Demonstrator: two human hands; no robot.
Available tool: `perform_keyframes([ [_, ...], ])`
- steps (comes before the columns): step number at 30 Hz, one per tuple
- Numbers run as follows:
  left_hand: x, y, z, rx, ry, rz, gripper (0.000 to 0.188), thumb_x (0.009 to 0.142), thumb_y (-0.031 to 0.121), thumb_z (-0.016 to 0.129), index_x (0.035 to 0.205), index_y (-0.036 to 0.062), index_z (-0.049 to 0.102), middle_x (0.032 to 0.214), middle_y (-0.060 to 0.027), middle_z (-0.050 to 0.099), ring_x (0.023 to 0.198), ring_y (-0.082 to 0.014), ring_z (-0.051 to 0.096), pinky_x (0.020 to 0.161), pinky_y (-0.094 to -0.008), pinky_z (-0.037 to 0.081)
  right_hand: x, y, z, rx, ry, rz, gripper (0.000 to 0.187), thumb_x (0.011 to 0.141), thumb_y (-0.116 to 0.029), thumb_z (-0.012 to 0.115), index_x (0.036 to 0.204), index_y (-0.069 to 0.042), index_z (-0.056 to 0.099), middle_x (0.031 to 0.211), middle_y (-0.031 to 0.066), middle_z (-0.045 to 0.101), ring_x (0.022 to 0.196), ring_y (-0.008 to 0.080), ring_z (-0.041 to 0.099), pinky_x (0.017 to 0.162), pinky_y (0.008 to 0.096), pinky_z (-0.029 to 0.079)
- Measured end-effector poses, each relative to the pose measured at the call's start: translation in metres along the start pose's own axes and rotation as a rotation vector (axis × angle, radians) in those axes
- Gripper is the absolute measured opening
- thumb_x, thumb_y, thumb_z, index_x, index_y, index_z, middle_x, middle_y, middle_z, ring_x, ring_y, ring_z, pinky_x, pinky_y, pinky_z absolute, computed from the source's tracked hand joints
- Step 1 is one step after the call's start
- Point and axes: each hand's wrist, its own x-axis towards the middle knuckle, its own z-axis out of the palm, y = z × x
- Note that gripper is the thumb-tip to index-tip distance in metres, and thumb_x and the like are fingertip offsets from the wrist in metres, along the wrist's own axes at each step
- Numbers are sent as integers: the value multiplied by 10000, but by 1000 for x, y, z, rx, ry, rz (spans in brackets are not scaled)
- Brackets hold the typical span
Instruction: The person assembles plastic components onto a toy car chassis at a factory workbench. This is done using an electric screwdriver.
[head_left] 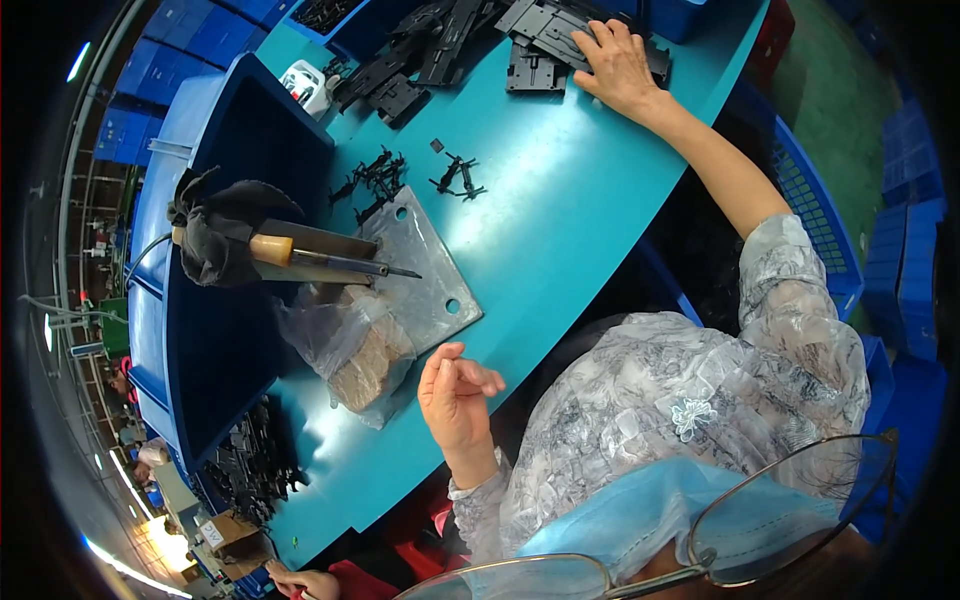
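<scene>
My right hand (pixel 622 72) lies with fingers spread on a pile of flat black plastic plates (pixel 560 40) at the table's far side. It touches the top plate without being wrapped round it. My left hand (pixel 458 405) hovers over the near table edge, fingers loosely curled and apart, nothing visible in it. Close to it are a clear plastic bag with a brown block (pixel 372 360) and a grey metal plate with holes (pixel 435 265). A soldering-iron-like tool with a wooden handle (pixel 272 249) lies over them, beside a dark cloth (pixel 215 235).
A large blue bin (pixel 160 290) stands on its side at the left of the turquoise table (pixel 530 230). Small black frames (pixel 458 177) and more black parts (pixel 255 460) lie about. Another person's hand (pixel 305 582) shows at the lower left. Blue crates (pixel 815 200) stand at right.
</scene>
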Motion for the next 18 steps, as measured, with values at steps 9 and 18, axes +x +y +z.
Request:
perform_keyframes([
  [9,1,-9,2,20,-31,-43,210,832,149,412,944,-8,496,589,-82,508,474,-176,480,478,-324,421,1,-16,-50,693,235,-71,574,591,-195,623,1123,-99,430,1069,109,437,972,236,456,830,331,388],
  [18,17,-7,47,-337,-143,-313,722,761,584,301,1237,47,222,1174,-165,368,906,-299,519,618,-409,501,-46,-128,-127,1546,-317,-988,435,600,-84,562,1018,6,482,1139,171,410,1003,367,409,823,439,354],
])
